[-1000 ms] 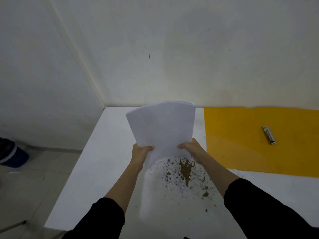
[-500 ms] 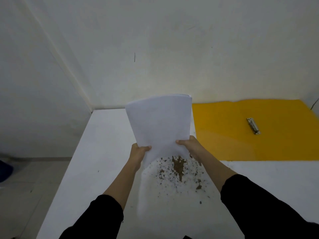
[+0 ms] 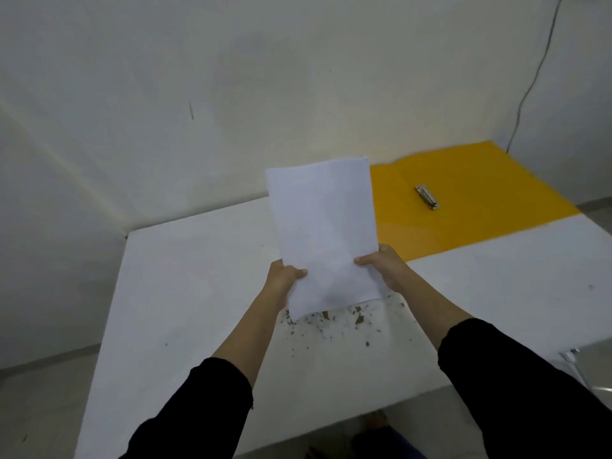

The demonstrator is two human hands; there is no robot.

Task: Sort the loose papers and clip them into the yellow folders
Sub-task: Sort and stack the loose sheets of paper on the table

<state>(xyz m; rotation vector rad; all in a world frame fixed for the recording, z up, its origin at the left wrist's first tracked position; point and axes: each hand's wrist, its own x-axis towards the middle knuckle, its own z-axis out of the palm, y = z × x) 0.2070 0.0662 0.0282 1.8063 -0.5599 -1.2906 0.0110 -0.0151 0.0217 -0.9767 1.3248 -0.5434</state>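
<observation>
Your left hand [image 3: 284,280] and right hand [image 3: 384,267] pinch the paper stack [image 3: 323,226] by its lower edges; upright sheets may fan apart or slip short of the yellow folder [image 3: 480,207].

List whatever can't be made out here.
Head view only.
- yellow folder: left edge hidden behind the paper stack.
- metal clip: too small to tell open or closed.
- left hand and right hand: fingers behind the stack hidden by paper.
- Sheet count: edges too fine.

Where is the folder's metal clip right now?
In the head view, the metal clip lies on the open yellow folder at far right, just right of the held paper stack.
</observation>
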